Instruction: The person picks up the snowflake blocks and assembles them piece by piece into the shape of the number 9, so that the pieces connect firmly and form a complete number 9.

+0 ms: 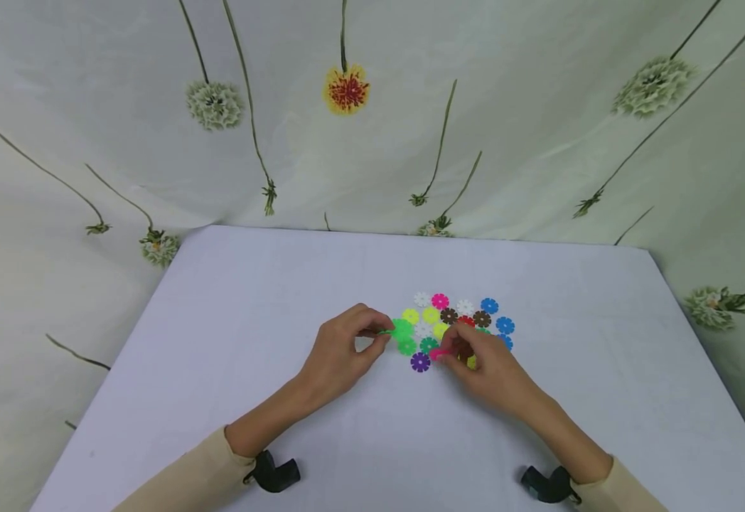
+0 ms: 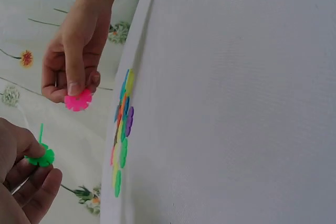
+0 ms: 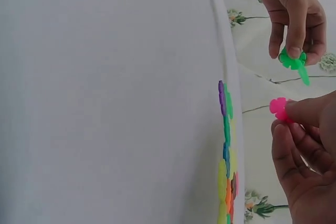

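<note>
My left hand (image 1: 340, 350) pinches a bright green notched disc (image 2: 46, 157) between thumb and fingers. A second green disc (image 3: 304, 75) sticks out from it, seen edge-on, apparently slotted into it crosswise. Between the thumb and fingers of my right hand (image 1: 499, 366) is a pink notched disc (image 2: 79, 101). The two hands face each other above the table, and the pink disc and green pair are apart. Below and behind them lies a loose cluster of flower-shaped discs, including a purple disc (image 1: 420, 362); the right hand hides some of them in the head view.
Blue discs (image 1: 490, 306), yellow discs (image 1: 431, 315), brown discs (image 1: 482, 318) and white discs (image 1: 421, 299) lie flat on the white table (image 1: 251, 299). Behind the table's far edge hangs a flower-patterned cloth (image 1: 372, 171). A black device (image 1: 276, 475) is strapped at each wrist.
</note>
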The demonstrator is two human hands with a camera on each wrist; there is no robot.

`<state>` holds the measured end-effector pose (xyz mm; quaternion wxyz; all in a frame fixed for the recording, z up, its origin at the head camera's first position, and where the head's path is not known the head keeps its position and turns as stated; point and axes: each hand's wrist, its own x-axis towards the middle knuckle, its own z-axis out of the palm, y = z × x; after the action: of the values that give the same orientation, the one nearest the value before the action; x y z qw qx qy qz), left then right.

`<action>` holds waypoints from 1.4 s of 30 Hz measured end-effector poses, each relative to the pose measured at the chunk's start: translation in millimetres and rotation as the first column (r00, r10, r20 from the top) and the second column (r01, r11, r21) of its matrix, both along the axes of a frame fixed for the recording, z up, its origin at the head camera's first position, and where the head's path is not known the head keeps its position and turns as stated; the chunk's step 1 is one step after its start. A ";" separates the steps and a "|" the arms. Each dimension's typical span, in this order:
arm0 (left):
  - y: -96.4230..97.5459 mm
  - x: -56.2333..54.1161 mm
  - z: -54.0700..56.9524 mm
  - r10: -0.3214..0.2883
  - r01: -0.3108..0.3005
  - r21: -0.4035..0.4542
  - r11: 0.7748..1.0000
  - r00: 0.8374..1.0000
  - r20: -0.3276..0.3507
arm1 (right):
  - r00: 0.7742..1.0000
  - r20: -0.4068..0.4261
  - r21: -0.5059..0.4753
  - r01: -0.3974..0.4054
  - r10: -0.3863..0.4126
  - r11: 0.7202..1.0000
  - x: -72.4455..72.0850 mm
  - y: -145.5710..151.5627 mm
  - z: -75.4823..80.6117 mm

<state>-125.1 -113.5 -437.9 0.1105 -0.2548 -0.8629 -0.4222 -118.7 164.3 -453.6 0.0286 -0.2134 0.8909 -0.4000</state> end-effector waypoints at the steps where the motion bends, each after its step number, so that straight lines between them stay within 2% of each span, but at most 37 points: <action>1: -0.1 0.0 -0.1 0.000 0.000 0.004 1.000 1.000 -0.003 | 1.000 -0.013 -0.033 0.010 -0.010 0.999 0.1 -0.8 1.3; 4: 0.1 0.2 -0.1 -0.004 0.004 0.016 1.000 1.000 -0.009 | 0.997 -0.068 -0.136 0.024 -0.033 0.990 0.6 -3.5 4.3; 9: 2.2 1.3 2.4 -0.009 0.009 0.033 0.999 1.000 -0.010 | 0.987 -0.146 -0.283 0.018 -0.061 0.959 -0.1 -8.7 5.1; 14: 4.8 1.7 4.3 -0.016 0.016 0.046 0.999 1.000 0.000 | 0.980 -0.193 -0.353 -0.013 -0.059 0.936 -0.9 -13.7 5.1; 21: 8.2 2.9 4.5 -0.047 0.047 0.067 0.997 0.999 -0.002 | 0.974 -0.220 -0.333 -0.026 -0.050 0.943 -0.5 -19.8 4.1; 32: 9.7 5.3 6.9 -0.045 0.045 0.070 0.997 0.999 0.004 | 0.951 -0.306 -0.312 -0.057 -0.043 0.948 -1.7 -22.1 1.6; 38: 10.8 6.5 7.5 -0.071 0.069 0.086 0.994 0.997 0.020 | 0.957 -0.288 -0.302 -0.048 -0.043 0.952 0.0 -22.2 5.5; 42: 11.4 6.5 6.1 -0.061 0.061 0.085 0.995 0.998 0.006 | 0.957 -0.285 -0.306 -0.041 -0.050 0.951 0.4 -22.1 8.5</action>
<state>-118.6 -102.1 -431.9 0.1046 -0.2744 -0.8365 -0.4626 -118.3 142.3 -445.0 -0.1369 -0.2693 0.8124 -0.4988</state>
